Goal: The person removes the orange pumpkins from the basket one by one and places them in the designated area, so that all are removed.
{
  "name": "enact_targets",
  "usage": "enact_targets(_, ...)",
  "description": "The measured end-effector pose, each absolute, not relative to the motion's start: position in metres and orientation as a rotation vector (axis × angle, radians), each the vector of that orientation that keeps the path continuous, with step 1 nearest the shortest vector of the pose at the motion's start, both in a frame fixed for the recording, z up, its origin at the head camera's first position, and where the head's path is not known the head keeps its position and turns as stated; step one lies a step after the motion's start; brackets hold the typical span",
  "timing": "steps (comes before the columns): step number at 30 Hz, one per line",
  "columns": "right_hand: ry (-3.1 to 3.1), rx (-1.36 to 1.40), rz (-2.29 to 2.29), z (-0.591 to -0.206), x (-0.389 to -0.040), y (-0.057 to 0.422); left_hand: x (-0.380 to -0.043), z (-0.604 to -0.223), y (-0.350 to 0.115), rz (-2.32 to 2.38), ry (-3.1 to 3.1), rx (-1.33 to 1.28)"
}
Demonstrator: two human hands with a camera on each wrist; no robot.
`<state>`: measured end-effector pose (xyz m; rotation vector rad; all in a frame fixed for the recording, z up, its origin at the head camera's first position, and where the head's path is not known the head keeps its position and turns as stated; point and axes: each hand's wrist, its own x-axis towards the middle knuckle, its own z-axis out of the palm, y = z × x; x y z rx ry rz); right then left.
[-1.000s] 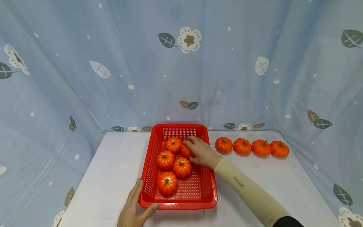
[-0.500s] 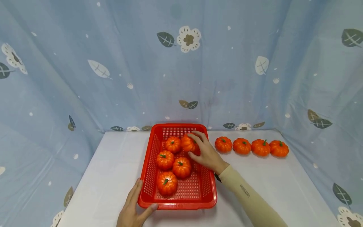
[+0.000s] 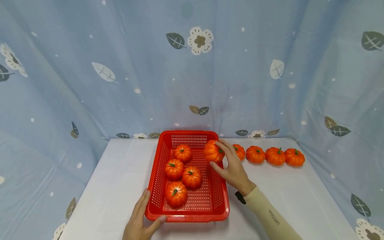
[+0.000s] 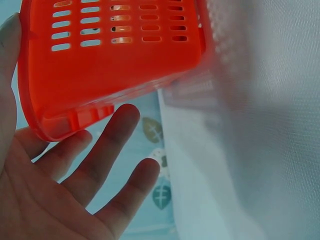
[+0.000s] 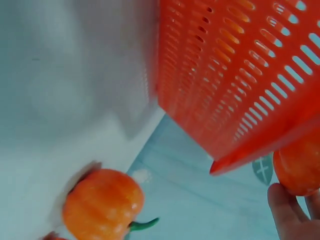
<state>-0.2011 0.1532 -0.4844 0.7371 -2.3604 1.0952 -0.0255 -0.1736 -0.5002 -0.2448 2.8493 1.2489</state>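
My right hand (image 3: 235,170) grips a small orange toy pumpkin (image 3: 213,152) between fingers and thumb, above the right rim of the red plastic basket (image 3: 223,200). In the right wrist view this pumpkin (image 5: 299,167) shows at the right edge, with fingertips under it. Several more toy pumpkins (image 3: 192,177) lie inside the basket, towards its left and middle. My left hand (image 3: 139,218) rests at the basket's near left corner, thumb by the front rim and fingers along the left side. In the left wrist view the left hand's fingers (image 4: 102,155) are extended, some apart from the basket.
Several toy pumpkins (image 3: 275,156) stand in a row on the white table (image 3: 120,166) right of the basket, the nearest one partly behind my right hand. A blue patterned curtain (image 3: 144,66) hangs behind the table and at both sides.
My right hand has lifted the pumpkin from the basket's back right part and carried it rightwards to the rim. The left hand and the basket stay in place.
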Motion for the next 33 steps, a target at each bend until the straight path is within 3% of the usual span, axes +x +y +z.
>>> enact_targets(20,-2.559,0.469,0.990,-0.511,-0.178,0.234,-0.024,-0.505,-0.175,1.252,2.915,-0.205)
enact_targets(33,-2.812,0.488,0.887,-0.526,-0.166,0.245,-0.023,-0.504,-0.175,1.239,2.959,-0.158)
